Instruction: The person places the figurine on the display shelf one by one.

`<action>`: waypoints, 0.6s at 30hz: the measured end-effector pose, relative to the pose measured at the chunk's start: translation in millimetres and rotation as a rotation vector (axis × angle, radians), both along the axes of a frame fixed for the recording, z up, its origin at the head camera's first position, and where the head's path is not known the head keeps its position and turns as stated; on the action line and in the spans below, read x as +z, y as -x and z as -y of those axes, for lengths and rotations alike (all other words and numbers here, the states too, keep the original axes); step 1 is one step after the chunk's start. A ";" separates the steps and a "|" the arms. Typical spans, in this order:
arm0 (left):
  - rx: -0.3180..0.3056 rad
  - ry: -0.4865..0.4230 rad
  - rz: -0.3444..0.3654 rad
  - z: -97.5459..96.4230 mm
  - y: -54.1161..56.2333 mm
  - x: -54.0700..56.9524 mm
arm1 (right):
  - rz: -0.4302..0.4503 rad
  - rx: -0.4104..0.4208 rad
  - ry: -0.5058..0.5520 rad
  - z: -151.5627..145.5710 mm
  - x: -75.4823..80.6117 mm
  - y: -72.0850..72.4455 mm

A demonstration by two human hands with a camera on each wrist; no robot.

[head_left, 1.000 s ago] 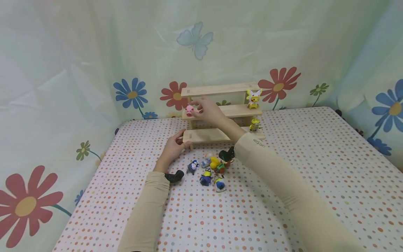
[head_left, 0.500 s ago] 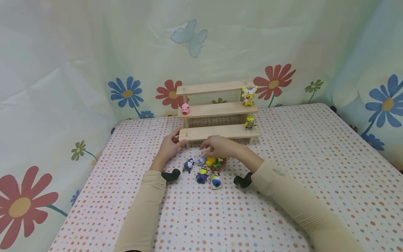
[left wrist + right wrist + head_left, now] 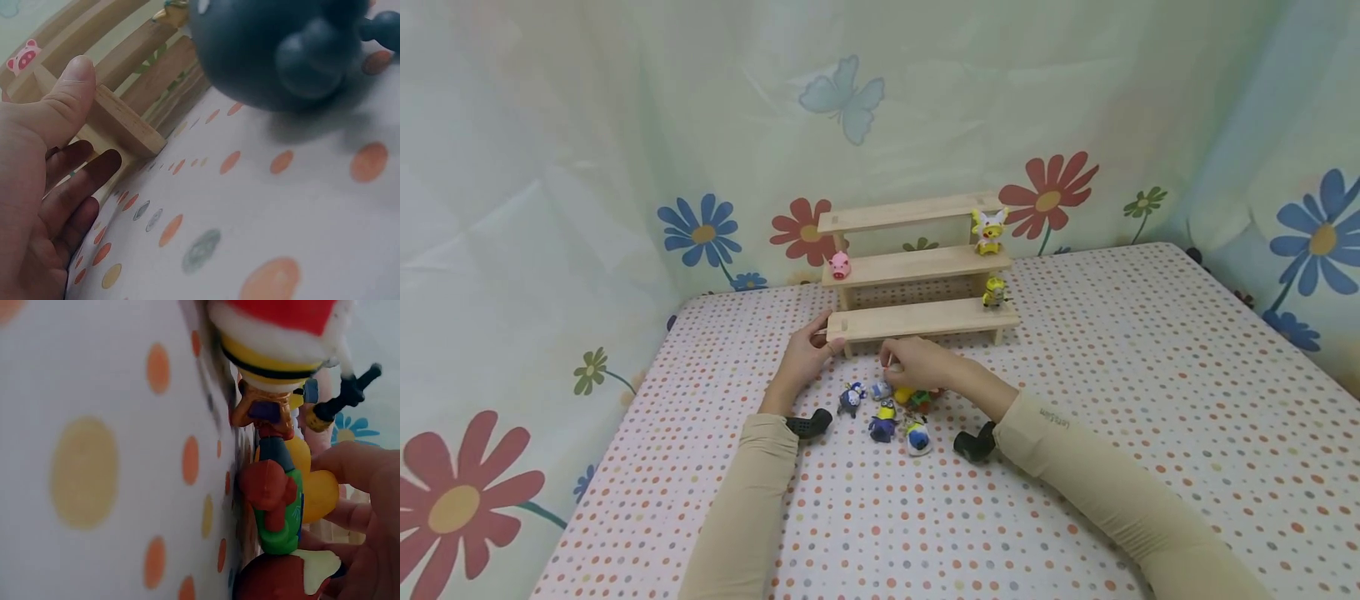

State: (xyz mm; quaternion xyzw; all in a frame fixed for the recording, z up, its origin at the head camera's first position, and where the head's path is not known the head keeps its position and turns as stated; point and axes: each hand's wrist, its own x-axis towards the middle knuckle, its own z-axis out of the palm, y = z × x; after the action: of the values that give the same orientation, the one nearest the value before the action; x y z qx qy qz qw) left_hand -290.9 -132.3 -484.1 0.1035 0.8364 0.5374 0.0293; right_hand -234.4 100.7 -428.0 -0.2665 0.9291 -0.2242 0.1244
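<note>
My left hand (image 3: pixel 805 357) grips the left end of the lowest board of a three-tier wooden shelf (image 3: pixel 917 319), thumb (image 3: pixel 78 78) at the front and fingers bent below. My right hand (image 3: pixel 921 362) is over a cluster of small toy figurines, its curled fingertips pinching a small pale one mostly hidden by the hand. Close by are a blue-white figurine (image 3: pixel 880 391), a yellow one (image 3: pixel 319 490) and a green-and-red one (image 3: pixel 278 519). Nearer me lie a purple-clad minion (image 3: pixel 883 422), a blue-and-white figurine (image 3: pixel 917 437) and a dark blue penguin figurine (image 3: pixel 852 399).
A pink pig figurine (image 3: pixel 839 265) stands at the middle tier's left end, a Pikachu figurine (image 3: pixel 988 233) at its right end. A yellow minion (image 3: pixel 994 292) stands on the lowest tier's right. The dotted tablecloth (image 3: pixel 1075 392) reaches a flowered backdrop (image 3: pixel 925 117).
My right hand has let go of the pink pig on the middle tier and come down to the figurine cluster, where its fingers have closed. The left hand keeps its grip on the shelf.
</note>
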 end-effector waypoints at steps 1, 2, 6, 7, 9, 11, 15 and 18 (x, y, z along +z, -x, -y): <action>-0.001 0.001 -0.002 0.2 0.0 0.2 | 0.002 -0.004 0.011 -0.6 -0.4 0.4; -0.001 0.002 -0.004 0.4 -0.1 0.3 | 0.004 -0.008 0.025 -1.3 -0.6 0.7; -0.002 0.004 -0.013 -0.1 0.2 -0.3 | 0.006 -0.002 0.070 -3.9 -1.0 2.0; -0.002 0.003 -0.014 -0.4 0.0 -0.5 | 0.010 0.003 0.074 -4.5 -1.3 2.5; -0.003 0.005 -0.014 -0.9 -0.4 -0.8 | 0.011 0.016 0.071 -5.9 -2.5 3.7; -0.004 0.002 -0.011 -1.3 -0.7 -1.2 | 0.004 0.031 0.064 -7.4 -3.3 4.9; 0.007 0.008 -0.009 -1.6 -1.6 -1.2 | -0.047 0.062 0.082 -12.2 -2.1 6.6; 0.010 0.013 -0.013 -1.8 -1.0 -0.9 | -0.050 0.068 0.144 -18.0 0.9 8.1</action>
State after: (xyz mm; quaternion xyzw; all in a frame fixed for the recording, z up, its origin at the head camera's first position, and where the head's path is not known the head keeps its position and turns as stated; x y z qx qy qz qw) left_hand -289.9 -130.5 -485.0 0.1025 0.8407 0.5313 0.0220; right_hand -242.5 118.6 -427.1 -0.3117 0.9038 -0.2793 0.0893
